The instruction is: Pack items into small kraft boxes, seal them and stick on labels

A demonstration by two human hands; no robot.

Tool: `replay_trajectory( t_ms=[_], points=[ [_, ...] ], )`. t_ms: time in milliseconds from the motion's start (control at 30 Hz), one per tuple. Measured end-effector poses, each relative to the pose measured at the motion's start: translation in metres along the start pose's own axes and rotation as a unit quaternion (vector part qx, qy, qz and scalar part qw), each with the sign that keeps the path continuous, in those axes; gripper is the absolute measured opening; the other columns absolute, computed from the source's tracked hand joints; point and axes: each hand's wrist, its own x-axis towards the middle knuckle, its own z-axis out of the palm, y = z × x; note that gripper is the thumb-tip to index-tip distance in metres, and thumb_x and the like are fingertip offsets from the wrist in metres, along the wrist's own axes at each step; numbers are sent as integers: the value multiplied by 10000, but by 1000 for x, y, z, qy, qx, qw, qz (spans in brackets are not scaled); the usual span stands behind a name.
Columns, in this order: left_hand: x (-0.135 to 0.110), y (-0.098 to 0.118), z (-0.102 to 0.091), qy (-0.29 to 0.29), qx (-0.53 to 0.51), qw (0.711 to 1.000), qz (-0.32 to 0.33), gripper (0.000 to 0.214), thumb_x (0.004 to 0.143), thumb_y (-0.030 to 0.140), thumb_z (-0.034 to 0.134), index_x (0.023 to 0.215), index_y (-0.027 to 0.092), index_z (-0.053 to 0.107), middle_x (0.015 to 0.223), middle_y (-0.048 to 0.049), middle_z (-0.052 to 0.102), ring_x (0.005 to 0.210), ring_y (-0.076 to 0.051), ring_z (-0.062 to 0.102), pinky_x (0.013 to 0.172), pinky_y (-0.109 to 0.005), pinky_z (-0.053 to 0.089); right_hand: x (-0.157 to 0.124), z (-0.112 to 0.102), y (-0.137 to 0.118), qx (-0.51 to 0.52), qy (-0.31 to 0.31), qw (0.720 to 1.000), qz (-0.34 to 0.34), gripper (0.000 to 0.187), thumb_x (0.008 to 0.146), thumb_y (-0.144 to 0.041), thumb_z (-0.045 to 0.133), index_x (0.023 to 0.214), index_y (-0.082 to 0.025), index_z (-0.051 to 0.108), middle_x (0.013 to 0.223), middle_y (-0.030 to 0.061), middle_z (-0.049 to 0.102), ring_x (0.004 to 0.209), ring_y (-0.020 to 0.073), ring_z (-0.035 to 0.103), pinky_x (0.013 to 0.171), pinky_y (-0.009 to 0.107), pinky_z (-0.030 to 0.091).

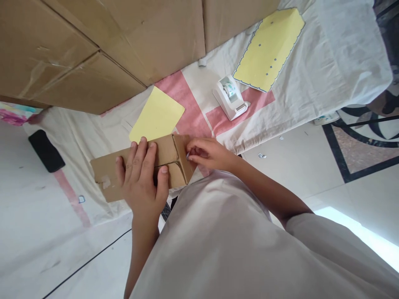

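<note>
- The left hand [140, 178] lies spread, palm down, on 1 small cardboard box [166, 149] resting on the cloth [299, 91].
- The right hand [210, 153] meets the box's right end, thumb and fingertips close together; whether they pinch the small pale scrap [188, 155] there, I cannot tell.
- Beyond are 2 yellow sheets [158, 114] and 1 white tape dispenser [225, 103].

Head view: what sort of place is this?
Probably an indoor packing or craft spot: large cartons, plus a tape dispenser and small box on a cloth.
</note>
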Motion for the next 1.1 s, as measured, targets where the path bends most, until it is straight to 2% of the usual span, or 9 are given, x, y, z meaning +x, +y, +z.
replay_trajectory(
  t_ms=[100, 233, 300, 367, 533, 767, 933, 1100],
  points=[
    [0, -1, 1, 2, -5, 1000, -5, 530, 1025, 355, 455, 1552, 300, 449, 1612, -51, 458, 1526, -288, 378, 1290, -515, 175, 1, 1, 1, 55, 10, 997, 55, 246, 899, -267, 695, 1076, -203, 537, 845, -30, 595, 683, 112, 532, 616, 230, 414],
    [-1, -1, 2, 5, -15, 1000, -11, 536, 1018, 354, 470, 1553, 330, 442, 1615, -26, 456, 1524, -287, 380, 1292, -514, 173, -2, 4, 1, 23, 58, 997, 46, 223, 863, -296, 751, 888, -197, 554, 732, -57, 527, 626, 96, 457, 593, 237, 376],
    [-2, -1, 2, 6, -20, 1000, -13, 544, 1013, 350, 482, 1554, 335, 439, 1616, -22, 454, 1523, -288, 381, 1292, -514, 168, -5, 8, 0, 14, 75, 997, 18, 149, 890, -282, 715, 848, -188, 608, 708, -45, 549, 624, 98, 462, 604, 245, 386],
    [-2, -1, 3, 9, -22, 1000, -12, 552, 1006, 349, 492, 1556, 335, 436, 1617, -21, 452, 1524, -289, 380, 1293, -513, 164, -9, 14, 0, 25, 95, 995, 8, 86, 914, -265, 672, 890, -182, 676, 723, -26, 599, 625, 101, 486, 604, 249, 404],
    [-1, -2, 3, 19, -10, 1000, 1, 551, 993, 329, 512, 1541, 312, 463, 1589, -48, 491, 1506, -284, 412, 1282, -515, 194, -14, 25, 2, 74, 134, 988, 32, 128, 896, -249, 682, 972, -168, 746, 832, 12, 717, 627, 94, 533, 593, 241, 439],
    [0, -1, 3, 22, 1, 1000, 1, 553, 986, 322, 517, 1536, 302, 466, 1581, -58, 501, 1498, -288, 425, 1277, -521, 206, -22, 27, 2, 100, 127, 985, 66, 204, 904, -261, 668, 1043, -175, 792, 954, 50, 785, 720, 126, 644, 639, 246, 508],
    [2, 1, 3, 20, -1, 1000, -6, 555, 982, 333, 521, 1534, 323, 463, 1579, -38, 505, 1493, -292, 432, 1277, -523, 209, -35, 23, -5, 86, 66, 989, 99, 354, 940, -244, 600, 1261, -173, 728, 810, 8, 721, 605, 104, 551, 562, 228, 452],
    [2, 5, 0, 9, -3, 1000, -19, 568, 987, 340, 510, 1550, 355, 433, 1595, -19, 481, 1505, -292, 412, 1281, -538, 207, -41, 25, -7, 64, 79, 986, 132, 292, 938, -230, 582, 1176, -169, 739, 854, 16, 726, 624, 101, 543, 609, 234, 454]
  ],
)
